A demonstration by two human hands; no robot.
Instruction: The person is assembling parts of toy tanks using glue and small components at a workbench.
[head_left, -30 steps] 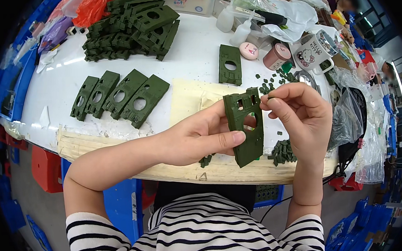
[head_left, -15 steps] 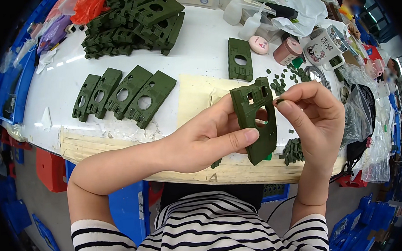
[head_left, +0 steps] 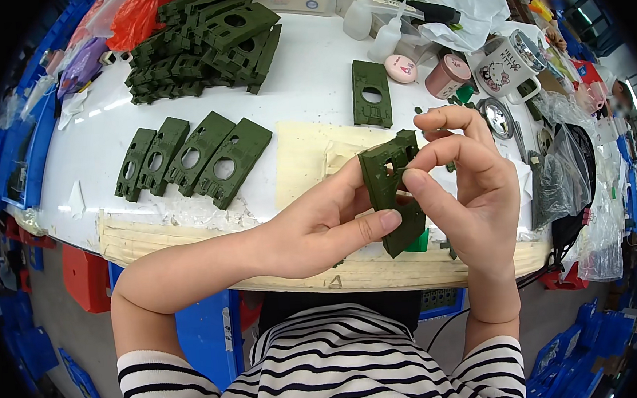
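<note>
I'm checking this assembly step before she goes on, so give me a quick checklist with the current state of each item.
1. Left hand grips the green plate: ok, thumb and fingers clamp its lower half.
2. Right hand on the plate: ok, fingertips pinch its upper edge.
3. Small part seated in the plate: cannot tell, fingers hide that spot.
4. Plate held clear of the table: ok, raised over the near edge.
5. More plates at hand: ok, a row of four and a stack lie on the table.
</note>
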